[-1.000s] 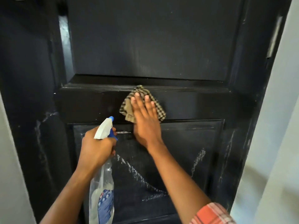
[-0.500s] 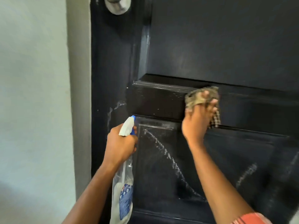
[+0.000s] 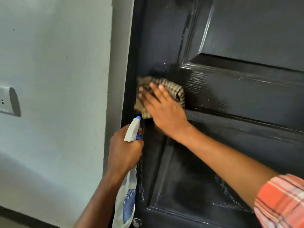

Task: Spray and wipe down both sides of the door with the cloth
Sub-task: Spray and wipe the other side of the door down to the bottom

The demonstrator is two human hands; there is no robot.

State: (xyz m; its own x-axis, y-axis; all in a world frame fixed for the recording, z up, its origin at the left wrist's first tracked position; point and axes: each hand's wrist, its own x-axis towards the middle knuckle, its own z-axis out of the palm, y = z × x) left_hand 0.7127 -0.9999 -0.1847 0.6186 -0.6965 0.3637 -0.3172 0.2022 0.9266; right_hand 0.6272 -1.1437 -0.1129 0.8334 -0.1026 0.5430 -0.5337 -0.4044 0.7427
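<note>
A black panelled door point(image 3: 238, 89) fills the right of the view, wet and glossy across its middle rail. My right hand point(image 3: 162, 111) lies flat with straight fingers on a checked brown cloth point(image 3: 174, 92), pressing it against the door's left stile near the edge. Just below, my left hand point(image 3: 125, 150) grips the neck of a clear spray bottle point(image 3: 126, 199) with a white and blue trigger head point(image 3: 132, 129), held upright beside the door's edge. Foam streaks show on the lower panel.
A pale wall point(image 3: 54, 96) and grey door frame point(image 3: 116, 66) stand to the left. A wall socket point(image 3: 9, 102) sits at the far left edge. A small metal fitting point(image 3: 137, 222) shows at the door's bottom.
My right hand has slid the cloth leftward along the middle rail to the door's left stile, and its fingers have flattened. The view has swung left; the bottle hand stays beside the door.
</note>
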